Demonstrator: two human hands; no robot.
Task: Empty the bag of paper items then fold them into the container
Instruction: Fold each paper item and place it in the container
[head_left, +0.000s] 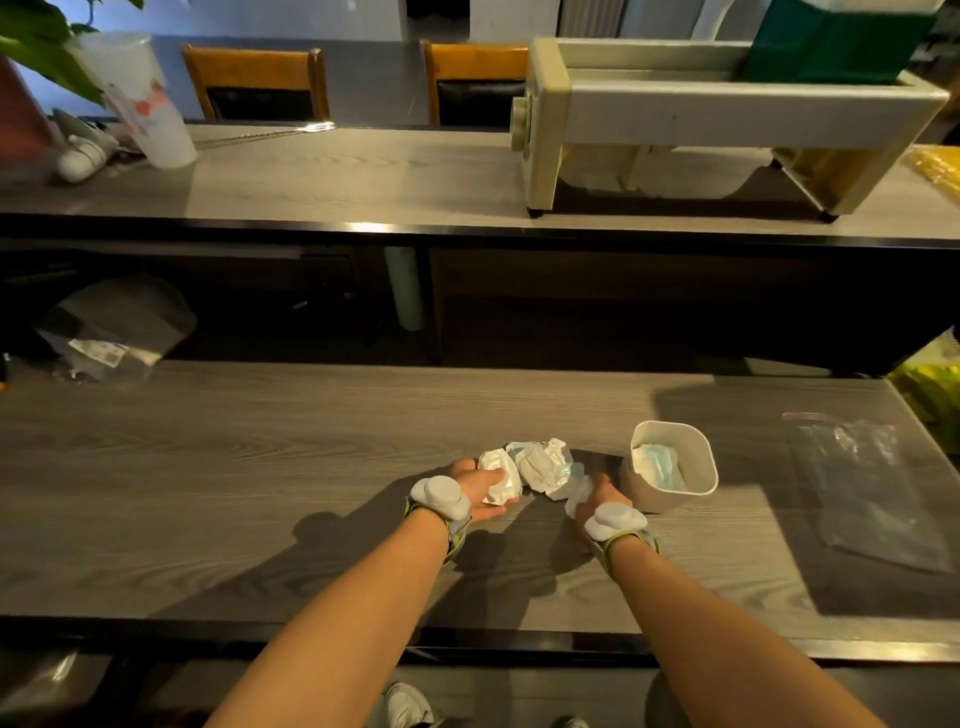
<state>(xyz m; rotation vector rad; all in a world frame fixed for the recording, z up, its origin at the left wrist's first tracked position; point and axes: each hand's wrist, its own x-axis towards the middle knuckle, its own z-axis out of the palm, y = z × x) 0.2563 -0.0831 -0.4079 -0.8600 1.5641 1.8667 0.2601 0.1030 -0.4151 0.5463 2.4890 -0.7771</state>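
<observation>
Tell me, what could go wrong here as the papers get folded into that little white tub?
The container is small and already holds a folded piece, so the rest may not fit unless folded tight. The right hand works close beside it and might knock it over. The papers are crumpled, so they may spring open. The left hand holds one piece.
</observation>
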